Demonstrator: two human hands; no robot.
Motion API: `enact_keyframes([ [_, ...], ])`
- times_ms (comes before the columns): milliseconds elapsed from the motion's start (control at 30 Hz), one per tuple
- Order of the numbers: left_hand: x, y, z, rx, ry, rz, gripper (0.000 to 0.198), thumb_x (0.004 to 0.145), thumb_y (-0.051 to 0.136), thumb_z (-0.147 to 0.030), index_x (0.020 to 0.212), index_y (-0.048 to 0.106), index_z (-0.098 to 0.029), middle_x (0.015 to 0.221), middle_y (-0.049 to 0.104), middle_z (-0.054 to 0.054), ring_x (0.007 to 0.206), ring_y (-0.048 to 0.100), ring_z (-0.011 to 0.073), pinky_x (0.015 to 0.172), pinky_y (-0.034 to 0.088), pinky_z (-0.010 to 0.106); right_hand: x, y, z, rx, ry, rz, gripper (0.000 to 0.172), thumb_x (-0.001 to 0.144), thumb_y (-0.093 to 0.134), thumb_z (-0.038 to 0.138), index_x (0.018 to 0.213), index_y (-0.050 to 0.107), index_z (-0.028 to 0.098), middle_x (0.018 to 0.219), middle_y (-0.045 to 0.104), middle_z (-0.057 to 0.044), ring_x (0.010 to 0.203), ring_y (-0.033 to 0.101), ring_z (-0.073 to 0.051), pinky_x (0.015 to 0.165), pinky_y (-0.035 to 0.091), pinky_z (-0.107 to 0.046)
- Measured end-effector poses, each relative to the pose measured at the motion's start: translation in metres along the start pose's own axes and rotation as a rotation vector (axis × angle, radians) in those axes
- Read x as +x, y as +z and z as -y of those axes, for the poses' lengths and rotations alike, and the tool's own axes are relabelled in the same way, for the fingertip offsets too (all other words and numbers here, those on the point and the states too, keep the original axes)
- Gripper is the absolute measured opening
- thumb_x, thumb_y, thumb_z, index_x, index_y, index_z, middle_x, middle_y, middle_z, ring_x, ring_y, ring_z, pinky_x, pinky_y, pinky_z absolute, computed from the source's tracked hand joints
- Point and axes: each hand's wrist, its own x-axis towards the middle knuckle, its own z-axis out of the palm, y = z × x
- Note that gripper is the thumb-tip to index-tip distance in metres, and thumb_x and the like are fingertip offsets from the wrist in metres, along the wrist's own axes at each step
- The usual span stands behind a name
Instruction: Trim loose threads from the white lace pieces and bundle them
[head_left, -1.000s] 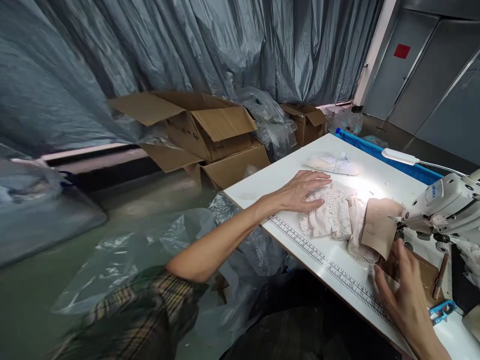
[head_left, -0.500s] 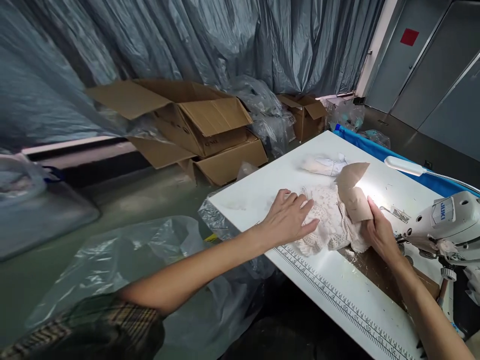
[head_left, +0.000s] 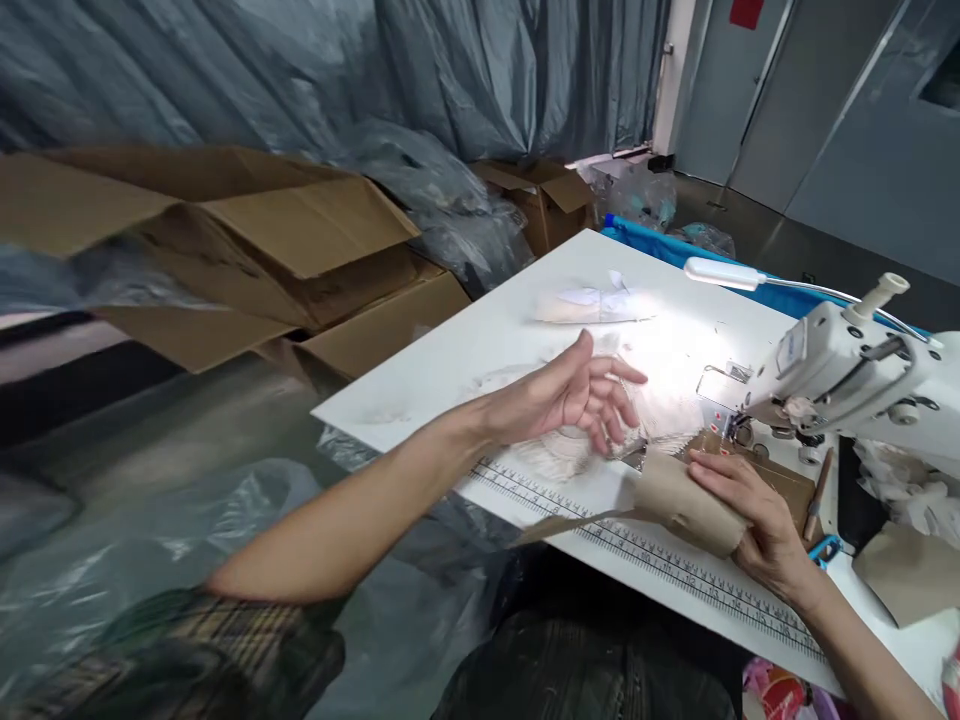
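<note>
My right hand grips a curled piece of brown paper over the front edge of the white sewing table. One pointed end of the paper reaches left past the printed ruler. Palm turned sideways and fingers loosely spread, my left hand is over the cream lace knit fabric and holds nothing. Part of that fabric is hidden behind the left hand, and the lamp's glare washes out its far side. A white sewing machine stands to the right of the fabric.
A white lamp shines from the back right. A small pale cloth piece lies farther back on the table. Open cardboard boxes and plastic bags stand on the floor at left. Another brown paper piece rests at right.
The brown paper has come off the fabric towards me in my right hand. My left hand has turned from palm down to sideways. The view has swung right.
</note>
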Motion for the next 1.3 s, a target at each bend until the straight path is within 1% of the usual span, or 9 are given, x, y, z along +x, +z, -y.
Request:
enact_keyframes([
  [100,0.000,0.009,-0.014,-0.079,-0.064,0.387,0.085,0.081,0.040,-0.085,0.132,0.056,-0.019,0.111,0.071,0.014,0.082,0.069,0.0228,0.065,0.053,0.031,-0.005,-0.003,0.004,0.001,0.029,0.093,0.055,0.092,0.047,0.006,0.139,0.055,0.034,0.125,0.067,-0.008,0.112,0.066,-0.020,0.092,0.056,-0.037],
  [233,0.011,0.044,-0.023,0.199,-0.005,0.489,0.066,0.064,0.080,-0.060,0.114,0.066,-0.020,0.096,0.071,0.005,0.079,0.064,0.0198,0.063,0.046,0.025,-0.004,-0.003,0.003,0.184,0.140,0.194,0.045,0.091,0.052,0.013,0.132,0.062,0.028,0.117,0.072,-0.007,0.103,0.069,-0.019,0.088,0.057,-0.035],
  [400,0.036,0.069,-0.004,0.119,-0.078,0.356,0.042,0.080,0.064,-0.057,0.090,0.058,-0.017,0.080,0.062,0.002,0.070,0.057,0.0156,0.057,0.039,0.024,-0.010,0.003,-0.012,0.401,0.681,-0.095,0.039,0.092,0.057,0.044,0.122,0.067,0.020,0.105,0.075,-0.010,0.094,0.073,-0.027,0.082,0.062,-0.044],
  [533,0.044,0.072,0.013,0.151,-0.211,-0.023,0.045,0.080,0.059,-0.061,0.086,0.050,-0.018,0.080,0.059,0.004,0.074,0.058,0.0200,0.059,0.042,0.029,-0.012,0.017,-0.022,0.533,0.871,-0.207,0.051,0.097,0.041,0.057,0.128,0.061,0.021,0.107,0.073,-0.011,0.093,0.073,-0.025,0.083,0.063,-0.044],
  [733,0.065,0.083,0.028,0.144,-0.210,-0.419,0.055,0.077,0.068,-0.049,0.113,0.043,-0.016,0.105,0.063,0.012,0.096,0.064,0.0274,0.077,0.055,0.041,-0.004,0.031,-0.016,-0.041,0.574,-0.238,0.052,0.093,0.053,0.039,0.141,0.050,0.020,0.131,0.061,-0.018,0.108,0.066,-0.027,0.091,0.057,-0.047],
  [900,0.089,0.087,0.030,0.359,-0.078,-0.406,0.093,0.076,0.075,-0.046,0.143,0.020,-0.011,0.138,0.047,0.026,0.126,0.052,0.0378,0.097,0.049,0.050,-0.007,0.029,0.000,-0.405,0.312,0.178,0.030,0.085,0.063,0.032,0.113,0.070,0.022,0.121,0.068,-0.014,0.124,0.054,-0.036,0.105,0.039,-0.062],
  [1100,0.101,0.065,0.015,0.706,0.057,-0.360,0.102,0.068,0.083,-0.052,0.146,0.029,-0.014,0.150,0.031,0.028,0.131,0.037,0.0501,0.099,0.044,0.059,-0.019,0.021,-0.003,-0.531,0.286,0.165,0.041,0.086,0.055,0.019,0.125,0.066,0.021,0.128,0.064,-0.014,0.123,0.053,-0.032,0.103,0.041,-0.053],
  [1200,0.095,0.055,-0.004,0.738,0.153,-0.445,0.079,0.078,0.075,-0.051,0.141,0.040,-0.018,0.149,0.034,0.020,0.134,0.034,0.0457,0.106,0.036,0.060,-0.020,0.021,-0.006,-0.529,0.274,0.161,0.042,0.088,0.050,0.014,0.126,0.066,0.020,0.119,0.066,-0.013,0.115,0.057,-0.029,0.101,0.042,-0.050],
  [1300,0.087,0.057,-0.020,0.734,0.205,-0.293,0.029,0.096,0.054,-0.038,0.112,0.061,-0.015,0.127,0.053,0.015,0.118,0.049,0.0338,0.099,0.043,0.051,-0.019,0.023,-0.006,-0.535,0.265,0.152,0.042,0.089,0.048,0.012,0.127,0.065,0.020,0.116,0.068,-0.012,0.114,0.058,-0.029,0.101,0.039,-0.050],
])
